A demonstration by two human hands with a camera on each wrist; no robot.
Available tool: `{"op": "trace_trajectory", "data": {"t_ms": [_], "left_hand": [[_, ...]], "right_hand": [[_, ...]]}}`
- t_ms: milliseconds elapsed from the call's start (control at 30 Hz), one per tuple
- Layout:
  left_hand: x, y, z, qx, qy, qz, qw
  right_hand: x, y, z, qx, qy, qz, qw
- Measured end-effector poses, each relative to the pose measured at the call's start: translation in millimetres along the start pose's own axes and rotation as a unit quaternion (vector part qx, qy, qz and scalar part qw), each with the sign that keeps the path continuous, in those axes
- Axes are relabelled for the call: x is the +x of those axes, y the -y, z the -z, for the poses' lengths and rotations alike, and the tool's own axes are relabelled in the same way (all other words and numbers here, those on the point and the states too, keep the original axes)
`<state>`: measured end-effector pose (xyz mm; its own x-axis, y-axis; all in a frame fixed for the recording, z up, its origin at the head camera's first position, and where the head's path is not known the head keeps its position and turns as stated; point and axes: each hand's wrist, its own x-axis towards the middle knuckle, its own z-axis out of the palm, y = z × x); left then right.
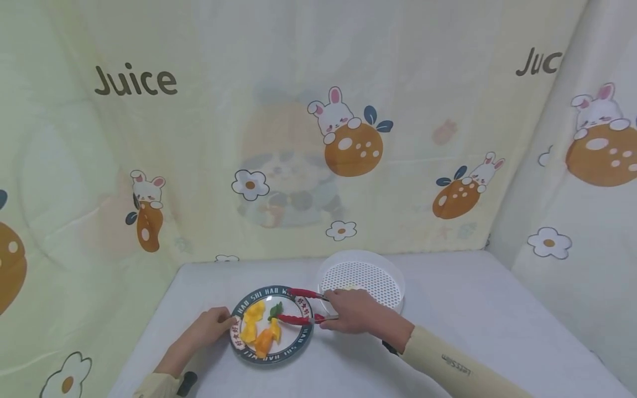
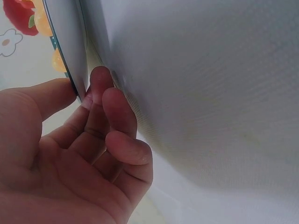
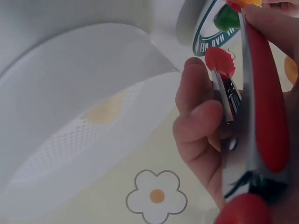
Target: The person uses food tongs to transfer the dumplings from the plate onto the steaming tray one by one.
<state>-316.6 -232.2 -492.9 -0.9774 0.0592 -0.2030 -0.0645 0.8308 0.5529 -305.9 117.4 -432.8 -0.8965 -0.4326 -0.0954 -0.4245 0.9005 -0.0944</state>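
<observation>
My left hand [image 1: 210, 325] pinches the left rim of a round plate [image 1: 272, 359] with a dark lettered border. In the left wrist view the thumb and fingertips meet at the plate's edge [image 2: 70, 51]. On the plate lie several yellow pieces [image 1: 254, 313], an orange piece [image 1: 264, 342] and a green piece [image 1: 276, 310]. My right hand [image 1: 354, 311] holds red-and-metal tongs [image 1: 296, 319], their red ends spread apart over the plate's right side. In the right wrist view a red grip [image 3: 268, 107] lies along the hand, and one red end is close to the green piece [image 3: 228, 18].
Behind my right hand stands a round white strainer basket [image 1: 400, 276] with a perforated bottom. A pale yellow piece [image 3: 106, 109] lies inside it. A white-covered table [image 1: 448, 309] bears everything, and a printed curtain [image 1: 209, 138] hangs at the back and sides.
</observation>
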Motion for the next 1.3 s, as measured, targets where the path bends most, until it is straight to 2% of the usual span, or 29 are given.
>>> {"op": "trace_trajectory", "data": {"t_ms": [200,367,667,1000,1300], "left_hand": [[0.2,-0.7,-1.4,0.003,-0.002,0.006,1.0],[-2.0,-2.8,0.4,0.003,-0.004,0.01,0.9999],[-0.6,-2.4,0.4,0.006,-0.004,0.013,0.9999],[-0.5,-1.4,-0.7,0.006,-0.004,0.008,0.9999],[2.1,1.2,-2.8,0.006,-0.007,0.006,0.9999]], "right_hand": [[11,6,1,-0.022,0.014,0.013,1.0],[18,7,2,-0.017,0.031,0.002,0.999],[20,9,4,0.0,0.048,0.018,0.999],[17,7,-5,0.004,0.018,0.045,0.999],[12,2,-11,-0.012,-0.009,0.045,0.999]]}}
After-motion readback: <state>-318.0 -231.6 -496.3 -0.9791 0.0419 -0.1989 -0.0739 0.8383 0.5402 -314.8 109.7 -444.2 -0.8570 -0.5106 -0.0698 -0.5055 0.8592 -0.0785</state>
